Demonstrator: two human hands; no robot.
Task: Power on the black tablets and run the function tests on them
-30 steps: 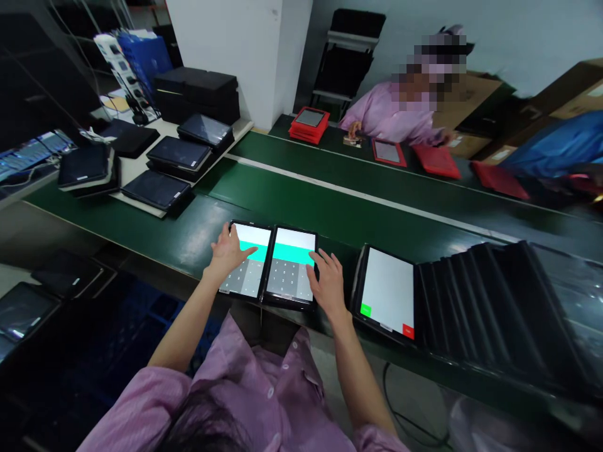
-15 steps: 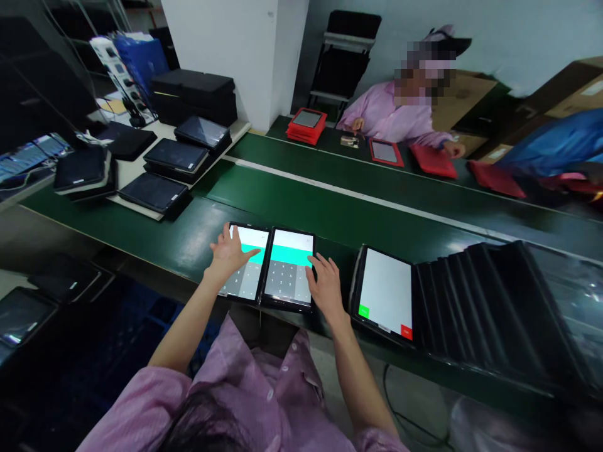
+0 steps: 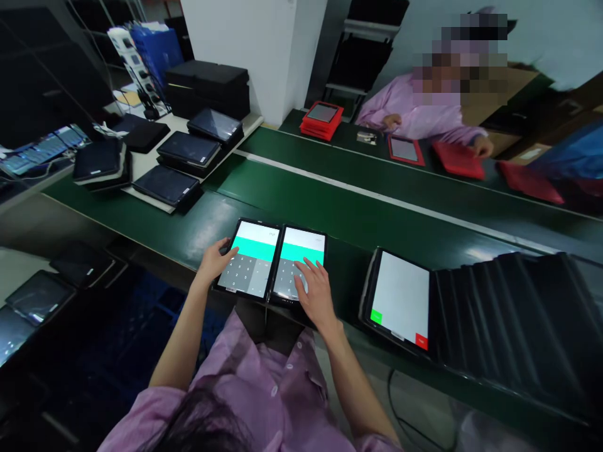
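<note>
Two tablets lie side by side on the green bench, each lit with a calculator-like keypad under a turquoise band. At the left edge of the left tablet [image 3: 255, 242] is my left hand [image 3: 215, 260], its thumb stretched over the screen and its fingers apart. My right hand [image 3: 316, 290] is over the right tablet [image 3: 291, 252], fingers spread across the keypad and hiding its lower right part. Neither hand grips anything. Whether the fingertips touch the glass I cannot tell.
To the right, a tablet with a white screen [image 3: 402, 295] leans against a row of dark tablets [image 3: 499, 320]. Several dark tablets [image 3: 188, 149] are stacked at the left. Across the bench [image 3: 292, 191], a co-worker [image 3: 419, 107] sits among red-cased tablets [image 3: 321, 120].
My left hand has drawn back from over the left screen to its edge. My right hand has moved from the right tablet's edge onto its keypad. More characters show on both displays.
</note>
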